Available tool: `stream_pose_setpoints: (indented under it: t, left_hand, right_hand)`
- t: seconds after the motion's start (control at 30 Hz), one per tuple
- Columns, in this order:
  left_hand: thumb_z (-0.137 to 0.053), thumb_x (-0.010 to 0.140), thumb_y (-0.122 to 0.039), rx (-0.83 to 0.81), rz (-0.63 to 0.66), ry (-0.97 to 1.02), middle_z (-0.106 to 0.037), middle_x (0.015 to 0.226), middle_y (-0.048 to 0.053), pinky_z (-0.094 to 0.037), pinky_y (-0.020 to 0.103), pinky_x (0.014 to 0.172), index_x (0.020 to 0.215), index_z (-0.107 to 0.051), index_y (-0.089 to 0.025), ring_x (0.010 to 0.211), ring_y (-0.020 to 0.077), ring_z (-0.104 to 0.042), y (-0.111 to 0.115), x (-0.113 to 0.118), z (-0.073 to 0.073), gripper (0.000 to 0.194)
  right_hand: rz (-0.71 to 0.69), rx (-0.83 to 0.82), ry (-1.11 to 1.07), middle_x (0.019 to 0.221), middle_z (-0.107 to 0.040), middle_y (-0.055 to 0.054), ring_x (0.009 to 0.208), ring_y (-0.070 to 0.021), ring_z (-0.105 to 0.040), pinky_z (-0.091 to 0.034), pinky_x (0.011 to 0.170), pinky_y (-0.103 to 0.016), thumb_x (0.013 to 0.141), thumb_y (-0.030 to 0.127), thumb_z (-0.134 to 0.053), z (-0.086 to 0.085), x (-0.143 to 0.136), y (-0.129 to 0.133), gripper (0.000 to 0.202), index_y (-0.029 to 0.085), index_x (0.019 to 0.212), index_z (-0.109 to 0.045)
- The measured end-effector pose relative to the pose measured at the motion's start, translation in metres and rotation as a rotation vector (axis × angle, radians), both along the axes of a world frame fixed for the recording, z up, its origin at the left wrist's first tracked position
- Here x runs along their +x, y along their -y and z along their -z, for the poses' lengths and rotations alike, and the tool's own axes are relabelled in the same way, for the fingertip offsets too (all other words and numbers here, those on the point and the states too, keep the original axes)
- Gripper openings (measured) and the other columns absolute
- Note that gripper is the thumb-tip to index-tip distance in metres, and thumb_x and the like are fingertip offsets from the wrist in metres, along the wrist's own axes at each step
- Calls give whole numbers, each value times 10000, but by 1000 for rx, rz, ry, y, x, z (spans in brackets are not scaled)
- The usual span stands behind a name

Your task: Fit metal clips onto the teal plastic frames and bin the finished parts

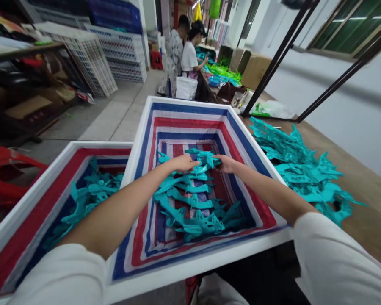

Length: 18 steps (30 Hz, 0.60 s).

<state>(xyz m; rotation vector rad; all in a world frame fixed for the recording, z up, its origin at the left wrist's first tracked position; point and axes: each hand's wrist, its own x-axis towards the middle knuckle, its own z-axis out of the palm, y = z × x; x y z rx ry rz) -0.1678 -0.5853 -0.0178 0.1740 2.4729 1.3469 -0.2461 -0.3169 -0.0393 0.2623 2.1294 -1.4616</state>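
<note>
Both of my hands reach into a white-rimmed crate (pixel 184 250) lined with red, white and blue striped cloth. My left hand (pixel 184 163) is closed at the left end of a teal plastic piece (pixel 206 158), and my right hand (pixel 225 164) pinches its right end. Below my hands, several more teal pieces (pixel 193 201) lie roughly in rows on the striped bottom. Some fingertips are hidden behind the pieces.
A second lined crate (pixel 31 214) with teal pieces stands at the left, beside a red stool (pixel 12 173). Teal pieces (pixel 305 169) are heaped on the table at the right. Two people stand at the far table; dark metal bars (pixel 273 59) rise at the right.
</note>
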Motion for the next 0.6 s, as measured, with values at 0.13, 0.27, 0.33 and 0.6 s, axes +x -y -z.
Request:
stream_pose_setpoints:
  t: [0.13, 0.27, 0.33, 0.6]
  left_hand:
    - [-792, 1054, -1046, 156, 4, 126, -931, 1155, 201, -704, 394, 753, 1075, -839, -215, 908, 373, -926, -13, 20, -19, 833]
    - [-1074, 890, -990, 537, 61, 190, -897, 1394, 160, -777, 394, 878, 1392, -756, -245, 1151, 356, -931, -32, 51, -28, 953]
    - [-1212, 805, -855, 667, 48, 174, -875, 1281, 100, -791, 404, 873, 1395, -721, -249, 1071, 306, -896, -38, 61, -26, 978]
    - [-1318, 677, -445, 829, -42, 28, -864, 1290, 54, -831, 479, 956, 1368, -657, -269, 1145, 315, -899, -38, 47, -22, 972]
  right_hand:
    - [-56, 13, -209, 987, -805, -96, 928, -304, -794, -724, 866, -403, 1176, 377, -877, -35, 62, -2, 297, 236, 963, -725]
    - [-242, 214, -823, 1388, -800, -185, 1382, -444, -775, -682, 1285, -589, 1090, 377, -978, -43, 114, -2, 295, 208, 1293, -845]
    - [-425, 364, -1147, 1474, -749, -235, 1458, -495, -743, -655, 1356, -704, 1102, 403, -993, -40, 123, -6, 505, 171, 1521, -833]
    - [-375, -25, -1073, 1521, -835, -194, 1560, -472, -782, -642, 1434, -680, 1103, 526, -967, -39, 88, -32, 380, 252, 1364, -936]
